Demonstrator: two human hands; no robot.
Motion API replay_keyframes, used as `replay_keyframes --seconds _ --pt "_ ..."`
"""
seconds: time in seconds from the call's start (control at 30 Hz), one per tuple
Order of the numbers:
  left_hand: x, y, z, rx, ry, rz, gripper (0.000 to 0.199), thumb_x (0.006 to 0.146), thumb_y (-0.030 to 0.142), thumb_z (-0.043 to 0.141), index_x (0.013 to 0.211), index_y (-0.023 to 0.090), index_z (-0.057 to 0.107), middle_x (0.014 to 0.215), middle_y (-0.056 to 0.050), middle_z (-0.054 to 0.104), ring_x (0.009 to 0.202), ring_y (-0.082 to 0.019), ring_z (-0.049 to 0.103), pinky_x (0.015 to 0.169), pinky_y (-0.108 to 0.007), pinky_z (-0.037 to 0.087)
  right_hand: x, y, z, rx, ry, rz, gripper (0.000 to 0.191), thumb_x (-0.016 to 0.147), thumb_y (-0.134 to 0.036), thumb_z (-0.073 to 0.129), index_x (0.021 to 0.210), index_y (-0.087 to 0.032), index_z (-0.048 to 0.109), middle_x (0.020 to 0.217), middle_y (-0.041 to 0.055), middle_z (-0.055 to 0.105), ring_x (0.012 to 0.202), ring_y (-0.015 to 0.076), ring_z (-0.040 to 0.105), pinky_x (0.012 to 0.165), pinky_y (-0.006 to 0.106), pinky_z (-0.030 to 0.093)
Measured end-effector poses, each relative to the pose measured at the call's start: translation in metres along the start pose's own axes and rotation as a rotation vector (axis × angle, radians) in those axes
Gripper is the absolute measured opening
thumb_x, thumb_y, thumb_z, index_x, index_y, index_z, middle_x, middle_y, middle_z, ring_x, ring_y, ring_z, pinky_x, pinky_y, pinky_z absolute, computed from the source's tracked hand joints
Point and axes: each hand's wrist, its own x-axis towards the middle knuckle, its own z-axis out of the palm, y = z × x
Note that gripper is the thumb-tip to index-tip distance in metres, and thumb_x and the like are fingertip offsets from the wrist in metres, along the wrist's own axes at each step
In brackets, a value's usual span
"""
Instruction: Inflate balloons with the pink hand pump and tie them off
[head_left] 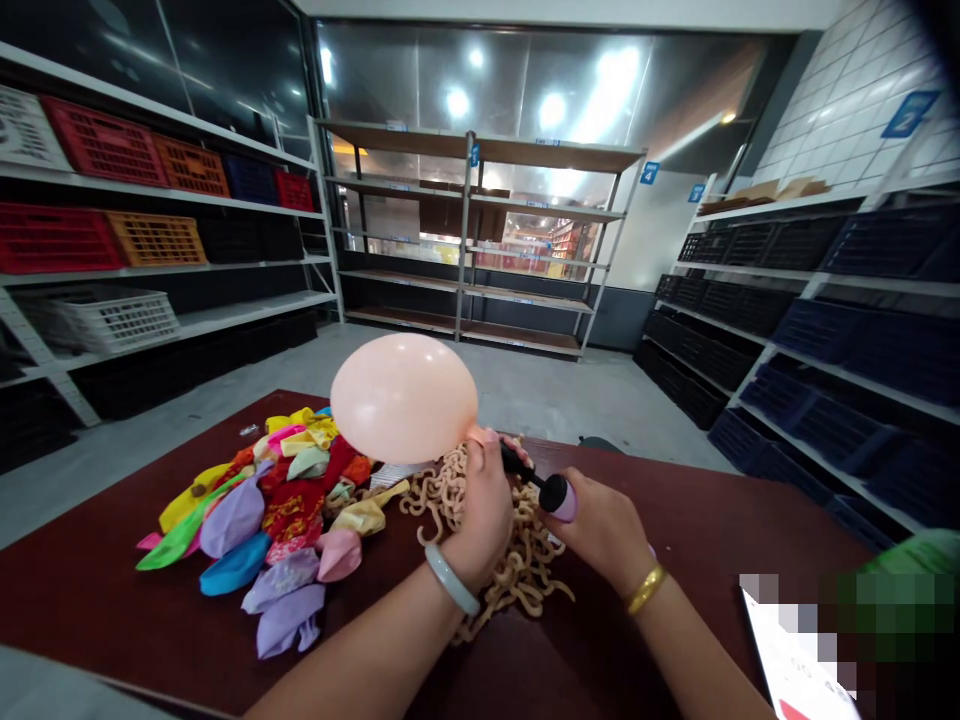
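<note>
A pale peach balloon (403,398), swollen with air, points up and left from my left hand (489,500). The fingers of that hand are wrapped round the balloon's neck, where it meets the black nozzle end of a hand pump (553,494). My right hand (604,525) is closed on the pump's lilac and black end. Beneath my hands lies a heap of tan, curly rubbery strands (529,570). Left of it is a pile of limp balloons (296,505) in many colours.
The dark red table (645,630) carries all this. A phone-like bright screen (795,650) is at the lower right, partly blurred, beside something green (919,560). Shelves with crates (112,145) stand left, dark bins (862,340) right, and a rack (465,240) behind.
</note>
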Motion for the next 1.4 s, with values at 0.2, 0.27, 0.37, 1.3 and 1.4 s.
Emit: replay_keyframes --seconds 0.2,0.27,0.37,1.3,1.4 --pt "-0.019 -0.014 0.002 0.067 -0.085 -0.006 0.024 0.094 0.042 0.049 0.084 0.020 0.047 0.076 0.000 0.055 0.066 -0.012 0.056 0.067 -0.027 0.049 -0.002 -0.011 -0.004 0.051 -0.022 0.024 0.028 0.077 -0.047 0.064 0.093 -0.025 0.057 0.084 0.0022 0.071 0.074 0.0233 0.067 0.057 0.029 0.029" --pt "-0.014 -0.006 0.001 0.065 -0.090 0.022 0.023 0.093 0.041 0.050 0.083 0.020 0.047 0.075 0.001 0.054 0.066 -0.012 0.056 0.066 -0.026 0.048 -0.001 -0.010 -0.003 0.059 -0.017 0.021 0.028 0.079 -0.049 0.062 0.094 -0.025 0.058 0.084 0.0019 0.071 0.074 0.0232 0.067 0.057 0.029 0.029" --pt "0.005 0.014 -0.003 0.011 -0.013 0.066 0.023 0.091 0.040 0.054 0.083 0.021 0.045 0.074 0.001 0.054 0.064 -0.012 0.056 0.063 -0.026 0.048 0.000 -0.004 0.000 0.059 -0.012 0.005 0.032 0.081 -0.054 0.058 0.097 -0.026 0.058 0.085 0.0019 0.071 0.076 0.0233 0.067 0.058 0.029 0.030" --pt "0.007 0.024 0.000 -0.053 -0.014 0.074 0.025 0.087 0.041 0.060 0.082 0.021 0.044 0.074 0.002 0.053 0.063 -0.011 0.056 0.063 -0.026 0.048 0.000 -0.001 -0.008 0.062 -0.037 -0.006 0.032 0.082 -0.054 0.057 0.094 -0.025 0.059 0.085 0.0028 0.071 0.076 0.0225 0.067 0.058 0.028 0.031" --pt "0.032 0.046 -0.012 -0.128 0.053 0.163 0.026 0.084 0.038 0.063 0.083 0.022 0.043 0.071 0.003 0.051 0.060 -0.010 0.055 0.057 -0.024 0.046 0.002 0.004 -0.007 0.041 -0.061 -0.012 0.031 0.080 -0.053 0.059 0.091 -0.024 0.060 0.080 0.0023 0.070 0.075 0.0215 0.066 0.058 0.028 0.030"
